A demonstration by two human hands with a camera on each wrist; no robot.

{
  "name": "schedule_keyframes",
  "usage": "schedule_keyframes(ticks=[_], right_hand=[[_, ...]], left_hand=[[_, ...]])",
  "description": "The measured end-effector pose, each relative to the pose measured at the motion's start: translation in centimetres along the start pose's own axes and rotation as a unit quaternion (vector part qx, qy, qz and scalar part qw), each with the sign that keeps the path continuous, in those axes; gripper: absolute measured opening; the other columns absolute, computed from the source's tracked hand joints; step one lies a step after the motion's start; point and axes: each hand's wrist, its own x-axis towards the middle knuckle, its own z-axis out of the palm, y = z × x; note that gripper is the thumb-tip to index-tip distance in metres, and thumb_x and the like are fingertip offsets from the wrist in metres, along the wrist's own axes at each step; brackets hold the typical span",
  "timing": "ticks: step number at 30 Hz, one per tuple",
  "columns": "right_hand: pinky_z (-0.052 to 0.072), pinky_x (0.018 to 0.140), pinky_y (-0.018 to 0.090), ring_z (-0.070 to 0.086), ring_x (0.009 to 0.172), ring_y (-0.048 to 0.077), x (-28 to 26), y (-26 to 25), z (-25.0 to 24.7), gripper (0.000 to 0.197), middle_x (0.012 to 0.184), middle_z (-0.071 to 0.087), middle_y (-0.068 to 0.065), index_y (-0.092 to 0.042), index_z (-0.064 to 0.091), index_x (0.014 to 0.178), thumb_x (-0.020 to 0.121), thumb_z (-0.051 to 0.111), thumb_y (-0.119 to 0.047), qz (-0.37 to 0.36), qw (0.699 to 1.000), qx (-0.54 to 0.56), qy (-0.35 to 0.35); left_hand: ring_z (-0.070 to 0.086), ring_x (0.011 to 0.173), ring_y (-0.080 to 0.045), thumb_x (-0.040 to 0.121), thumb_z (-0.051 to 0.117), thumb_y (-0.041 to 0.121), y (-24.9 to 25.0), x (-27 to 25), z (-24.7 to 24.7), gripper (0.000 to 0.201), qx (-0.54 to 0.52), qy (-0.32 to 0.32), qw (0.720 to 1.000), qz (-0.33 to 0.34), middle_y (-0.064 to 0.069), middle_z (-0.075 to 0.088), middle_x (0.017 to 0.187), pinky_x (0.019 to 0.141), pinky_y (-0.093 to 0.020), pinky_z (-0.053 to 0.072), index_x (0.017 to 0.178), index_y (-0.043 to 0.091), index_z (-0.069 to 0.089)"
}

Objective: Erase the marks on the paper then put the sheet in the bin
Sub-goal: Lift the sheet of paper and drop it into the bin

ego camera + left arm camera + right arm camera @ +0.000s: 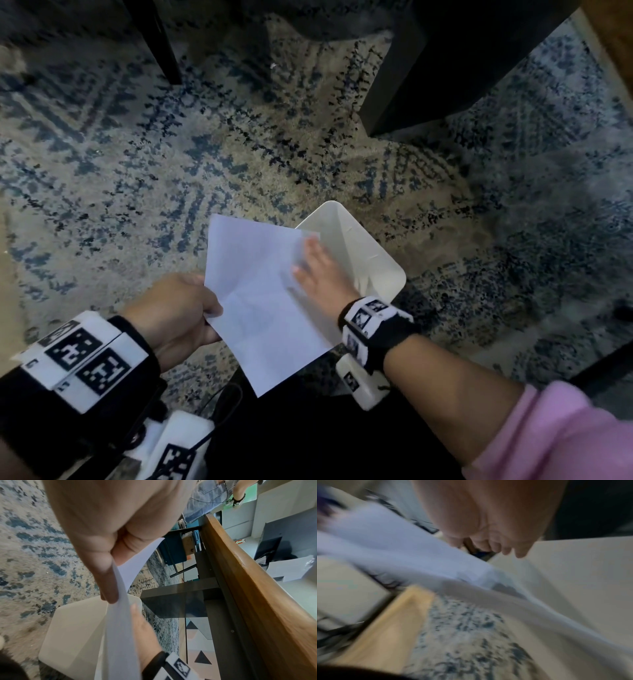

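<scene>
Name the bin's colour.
Off-white, plain, no pattern; the bin shows best in the head view.

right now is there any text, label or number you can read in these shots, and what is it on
None can be read.
sheet: looks blank, no legible writing.
wrist bands: black-and-white square code markers only, no letters.
cardboard box under the desk: a blue oval logo, too small to read.
red and white sign: too small to read.
bin: no label shows.
</scene>
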Motion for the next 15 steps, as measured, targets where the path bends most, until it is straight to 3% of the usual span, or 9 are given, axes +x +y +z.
schedule_keyframes(ticks=[3,5,7,10,11,13,15], right_hand=[[-0.017,0.111,0.021,-0.025,0.139,0.001,-3.1,-5.3,1.5,0.066,0.150,-0.027,-0.016,-0.035,-0.022,0.143,0.093,0.016,-0.056,-0.179,0.982,0.046,-0.039],[-0.016,0.113,0.023,-0.024,0.140,0.002,-3.3,-5.8,2.7,0.064,0.150,-0.026,-0.016,-0.038,-0.023,0.138,0.088,0.012,-0.057,-0.201,0.976,0.061,-0.057],[-0.013,0.116,0.027,-0.019,0.143,0.006,-1.5,-3.3,3.2,0.065,0.154,-0.020,-0.012,-0.034,-0.019,0.143,0.089,0.011,-0.057,-0.134,0.987,0.068,-0.061],[-0.003,0.119,0.043,-0.007,0.147,0.016,1.5,2.2,2.3,0.062,0.159,-0.010,-0.004,-0.020,-0.005,0.151,0.101,0.019,-0.047,0.094,0.993,0.007,-0.073],[-0.002,0.118,0.045,-0.005,0.147,0.017,1.8,3.2,1.7,0.062,0.160,-0.008,-0.002,-0.018,-0.004,0.152,0.102,0.020,-0.045,0.140,0.988,-0.017,-0.057],[-0.005,0.117,0.040,-0.008,0.146,0.015,1.3,3.0,1.1,0.063,0.159,-0.010,-0.005,-0.021,-0.006,0.151,0.101,0.021,-0.046,0.110,0.994,0.009,-0.010],[-0.008,0.113,0.029,-0.014,0.142,0.006,0.1,0.6,1.3,0.062,0.157,-0.013,-0.012,-0.029,-0.009,0.150,0.100,0.022,-0.049,-0.013,0.996,0.088,0.000]], left_hand=[[0.069,0.084,-0.027,0.079,0.025,-0.021,-0.2,0.0,0.9,0.046,-0.012,0.001,1.000,0.013,-0.014,0.069,0.101,0.059,-0.036,0.060,0.095,0.001,0.062],[0.070,0.083,-0.026,0.077,0.024,-0.022,-0.4,-0.1,1.4,0.049,-0.007,-0.012,1.000,0.018,-0.012,0.073,0.094,0.061,-0.037,0.060,0.094,0.001,0.063],[0.072,0.077,-0.021,0.078,0.023,-0.021,-0.6,-0.6,1.5,0.049,-0.015,-0.031,0.999,0.012,-0.008,0.076,0.086,0.057,-0.033,0.060,0.092,0.002,0.064],[0.072,0.079,-0.022,0.080,0.024,-0.020,-0.6,-1.6,1.1,0.047,-0.026,-0.048,0.999,-0.002,-0.008,0.076,0.088,0.055,-0.032,0.059,0.093,0.003,0.063],[0.072,0.080,-0.022,0.081,0.024,-0.019,-0.5,-1.9,1.0,0.048,-0.020,-0.051,0.999,-0.003,-0.007,0.076,0.089,0.056,-0.032,0.059,0.094,0.005,0.064],[0.072,0.081,-0.022,0.083,0.025,-0.019,-0.5,-2.2,1.1,0.049,-0.006,-0.056,0.998,-0.003,-0.006,0.076,0.090,0.056,-0.032,0.059,0.094,0.008,0.065],[0.072,0.079,-0.019,0.082,0.024,-0.020,-0.4,-2.4,1.4,0.050,-0.004,-0.051,0.999,0.004,-0.006,0.076,0.087,0.057,-0.032,0.060,0.093,0.007,0.065]])
